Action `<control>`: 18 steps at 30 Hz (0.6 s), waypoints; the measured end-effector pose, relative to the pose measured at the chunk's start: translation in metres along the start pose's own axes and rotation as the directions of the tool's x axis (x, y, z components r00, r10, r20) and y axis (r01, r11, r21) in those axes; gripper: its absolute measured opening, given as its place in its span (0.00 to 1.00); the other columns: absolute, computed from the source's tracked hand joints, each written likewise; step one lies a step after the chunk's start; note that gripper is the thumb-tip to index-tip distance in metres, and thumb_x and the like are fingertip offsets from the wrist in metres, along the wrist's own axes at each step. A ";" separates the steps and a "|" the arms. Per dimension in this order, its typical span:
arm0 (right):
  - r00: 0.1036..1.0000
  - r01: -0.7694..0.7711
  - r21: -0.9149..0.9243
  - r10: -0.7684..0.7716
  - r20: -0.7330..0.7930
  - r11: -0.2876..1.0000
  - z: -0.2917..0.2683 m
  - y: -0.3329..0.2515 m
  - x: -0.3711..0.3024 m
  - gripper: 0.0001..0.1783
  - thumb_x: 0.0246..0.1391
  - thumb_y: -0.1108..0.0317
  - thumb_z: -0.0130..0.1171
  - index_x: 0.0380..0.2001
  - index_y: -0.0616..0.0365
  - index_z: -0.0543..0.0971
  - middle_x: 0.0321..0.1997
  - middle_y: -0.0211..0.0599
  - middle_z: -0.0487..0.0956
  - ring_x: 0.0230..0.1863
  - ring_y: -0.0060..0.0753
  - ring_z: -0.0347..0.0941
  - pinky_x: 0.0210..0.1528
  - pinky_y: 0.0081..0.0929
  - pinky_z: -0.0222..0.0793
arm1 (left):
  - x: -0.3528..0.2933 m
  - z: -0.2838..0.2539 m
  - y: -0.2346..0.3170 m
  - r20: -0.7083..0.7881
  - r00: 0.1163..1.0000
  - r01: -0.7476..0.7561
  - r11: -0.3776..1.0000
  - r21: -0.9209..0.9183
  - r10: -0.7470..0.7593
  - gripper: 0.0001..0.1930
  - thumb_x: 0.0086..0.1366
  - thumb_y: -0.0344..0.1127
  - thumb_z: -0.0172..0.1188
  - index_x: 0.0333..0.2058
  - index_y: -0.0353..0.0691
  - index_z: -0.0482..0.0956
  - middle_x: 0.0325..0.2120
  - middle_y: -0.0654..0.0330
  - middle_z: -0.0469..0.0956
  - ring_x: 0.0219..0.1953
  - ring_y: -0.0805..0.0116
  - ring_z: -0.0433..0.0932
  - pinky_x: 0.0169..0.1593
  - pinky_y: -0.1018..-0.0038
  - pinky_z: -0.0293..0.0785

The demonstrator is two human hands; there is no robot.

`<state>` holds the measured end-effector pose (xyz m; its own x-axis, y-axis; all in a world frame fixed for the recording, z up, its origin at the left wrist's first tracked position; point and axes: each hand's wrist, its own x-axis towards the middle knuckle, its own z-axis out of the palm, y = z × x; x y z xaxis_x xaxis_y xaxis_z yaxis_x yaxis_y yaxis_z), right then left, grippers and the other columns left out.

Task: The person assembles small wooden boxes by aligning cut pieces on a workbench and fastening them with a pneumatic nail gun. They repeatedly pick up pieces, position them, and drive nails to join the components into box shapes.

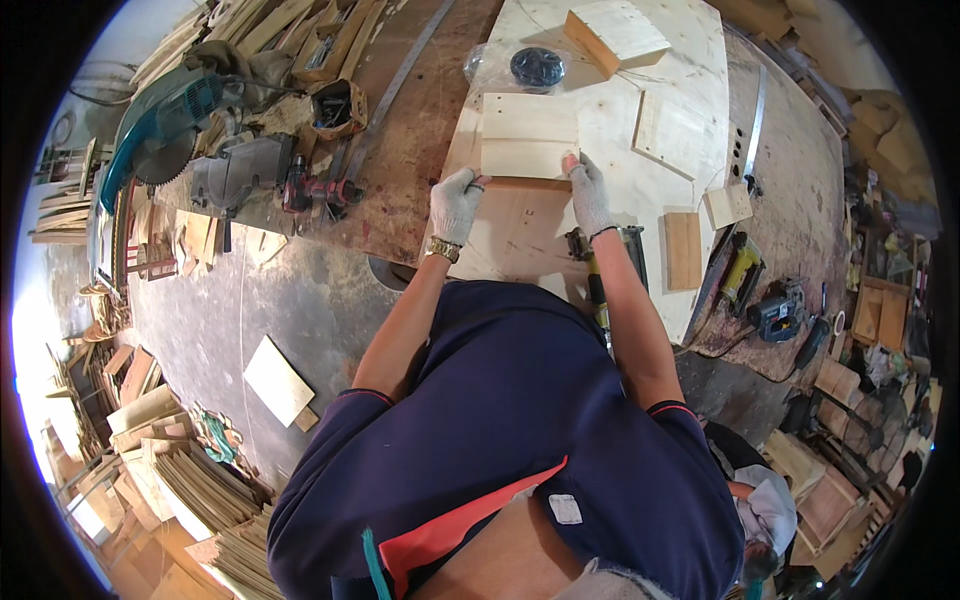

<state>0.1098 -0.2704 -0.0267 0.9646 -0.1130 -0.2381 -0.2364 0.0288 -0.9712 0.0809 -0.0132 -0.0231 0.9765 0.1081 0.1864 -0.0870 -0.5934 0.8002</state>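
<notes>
The left hand (457, 207) and right hand (589, 197), both in pale knit gloves, pinch the near corners of a pale wooden workpiece (530, 118), the right thumb lying over its top. It sits at the middle of a plywood sheet (515, 240), directly in front of the torso. With both grips at the near edge, the far side could tip or swing if one corner slips, and loose knit on smooth wood might well allow that. The seam across the top could open under uneven pulling (whether it is fixed, I cannot tell). A forward shove could strike the black disc (538, 67) just beyond, and the right forearm could knock the partly hidden tool (593, 285) beside it.

The plywood is pale and lightly marked; it lies over a brown, stained bench (400, 190). To the right are a brown block (683, 250) and a yellow-green tool (741, 270); to the left, a red drill (300, 190) and a teal circular-bladed saw (163, 135). Stacked boards (190, 480) crowd the grey floor (275, 315), and another person (768, 510) is partly visible at lower right.
</notes>
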 end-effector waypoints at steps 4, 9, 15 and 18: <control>1.000 0.019 -0.014 -0.019 -0.004 1.000 -0.001 0.001 -0.002 0.33 0.77 0.47 0.57 0.65 0.69 0.79 0.53 0.36 0.84 0.56 0.24 0.73 0.63 0.26 0.68 | -0.007 0.008 0.000 0.026 0.962 0.273 0.942 -0.193 -0.274 0.14 0.74 0.35 0.70 0.34 0.28 0.85 0.25 0.66 0.82 0.29 0.76 0.78 0.39 0.75 0.79; 1.000 0.003 -0.033 -0.002 0.019 0.999 -0.004 0.004 -0.003 0.35 0.76 0.47 0.58 0.66 0.72 0.77 0.53 0.36 0.84 0.56 0.25 0.74 0.63 0.25 0.69 | -0.012 0.016 0.010 0.054 0.858 0.457 0.710 -0.536 -0.511 0.14 0.75 0.36 0.70 0.32 0.31 0.86 0.26 0.67 0.79 0.30 0.80 0.76 0.40 0.78 0.81; 0.999 0.020 0.049 -0.021 0.027 0.999 -0.003 0.007 -0.002 0.38 0.77 0.46 0.58 0.69 0.73 0.74 0.56 0.38 0.83 0.58 0.25 0.74 0.65 0.26 0.69 | -0.013 0.022 0.017 -0.046 0.868 0.450 0.824 -0.343 -0.494 0.13 0.74 0.36 0.70 0.33 0.31 0.87 0.25 0.67 0.79 0.27 0.80 0.75 0.37 0.77 0.80; 0.999 0.034 0.022 -0.035 0.028 0.999 -0.004 0.011 0.000 0.42 0.76 0.45 0.59 0.71 0.76 0.71 0.59 0.41 0.83 0.61 0.28 0.75 0.66 0.27 0.69 | -0.013 0.019 0.023 -0.084 0.891 0.412 0.874 -0.257 -0.445 0.13 0.73 0.35 0.70 0.34 0.30 0.88 0.24 0.66 0.79 0.26 0.80 0.74 0.35 0.76 0.76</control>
<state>0.1063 -0.2742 -0.0378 0.9752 -0.0858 -0.2038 -0.2004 0.0465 -0.9786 0.0700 -0.0437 -0.0183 0.8926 0.4279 -0.1419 0.2757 -0.2691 0.9228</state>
